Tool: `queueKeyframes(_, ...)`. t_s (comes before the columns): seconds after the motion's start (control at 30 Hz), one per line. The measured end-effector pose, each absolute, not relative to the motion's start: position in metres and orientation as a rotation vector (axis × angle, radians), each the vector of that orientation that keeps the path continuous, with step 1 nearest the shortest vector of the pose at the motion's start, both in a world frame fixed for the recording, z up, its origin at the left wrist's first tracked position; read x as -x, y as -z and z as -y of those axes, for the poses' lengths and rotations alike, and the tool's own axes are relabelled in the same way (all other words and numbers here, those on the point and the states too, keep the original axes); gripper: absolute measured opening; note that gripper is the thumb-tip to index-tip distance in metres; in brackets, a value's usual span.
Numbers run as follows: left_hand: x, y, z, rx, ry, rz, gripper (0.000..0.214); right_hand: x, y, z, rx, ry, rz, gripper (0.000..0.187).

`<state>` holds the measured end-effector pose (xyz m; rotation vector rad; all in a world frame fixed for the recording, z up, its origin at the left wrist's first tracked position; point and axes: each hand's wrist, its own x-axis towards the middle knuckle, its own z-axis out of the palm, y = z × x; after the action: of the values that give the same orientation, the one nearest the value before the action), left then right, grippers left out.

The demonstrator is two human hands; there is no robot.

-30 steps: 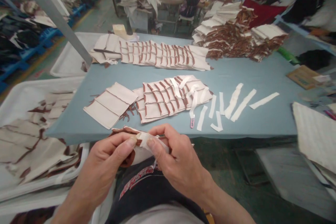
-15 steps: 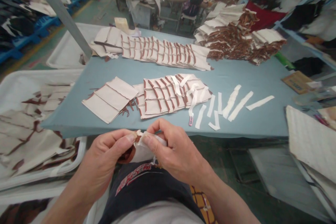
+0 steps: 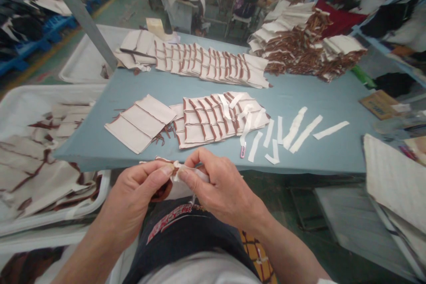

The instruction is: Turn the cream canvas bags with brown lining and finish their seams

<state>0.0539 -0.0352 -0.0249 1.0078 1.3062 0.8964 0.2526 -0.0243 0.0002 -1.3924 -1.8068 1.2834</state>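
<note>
Close to my body, in front of the table edge, both hands pinch a cream fabric piece with brown edging [image 3: 178, 191]. The thumb and forefinger of my left hand [image 3: 141, 186] are closed on its brown-trimmed edge. My right hand [image 3: 219, 184] is closed on the cloth just beside them, its thumb pressing down on a white part. A small white bit shows between the two sets of fingertips; whether it is a separate strip I cannot tell. A brown loop of the piece hangs under my left fingers. My palms hide much of the cloth.
On the blue table [image 3: 299, 93] lie a cream panel [image 3: 140, 122], overlapping brown-trimmed panels [image 3: 206, 120], several white strips [image 3: 294, 128] and a small pink tool [image 3: 242, 150]. Behind are a long panel row [image 3: 206, 64] and a heaped stack [image 3: 299, 40]. A white bin [image 3: 49, 91] stands left.
My hands have shifted slightly upward, still pinching the cloth. More of its brown-trimmed edge now shows above my left fingers. The things on the table have not been moved.
</note>
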Motion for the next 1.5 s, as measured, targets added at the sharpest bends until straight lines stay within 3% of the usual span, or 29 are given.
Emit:
queueKeyframes(0.43, -0.057, 0.028, 0.031, -1.013, -0.889, -1.39, 0.042, -0.244, 0.006, 0.021, 1.602, -1.187, 1.83, 0.021)
queueKeyframes(0.63, -0.048, 0.037, 0.033, -1.151, -0.89, -1.392, 0.051, -0.24, 0.011, 0.016, 1.669, -1.278, 1.732, 0.029)
queueKeyframes(0.8, -0.044, 0.037, 0.033, -1.175, -0.828, -1.388, 0.033, -0.238, 0.015, 0.015, 1.671, -1.306, 1.702, 0.028)
queueKeyframes(1.0, -0.052, 0.034, 0.034, -1.236, -0.797, -1.627, 0.035, -0.234, 0.022, 0.016, 1.661, -1.33, 1.656, 0.031)
queueKeyframes(1.5, -0.056, 0.032, 0.034, -1.238, -0.831, -1.618, 0.027, -0.253, 0.027, 0.001, 1.331, -1.858, 1.454, 0.023)
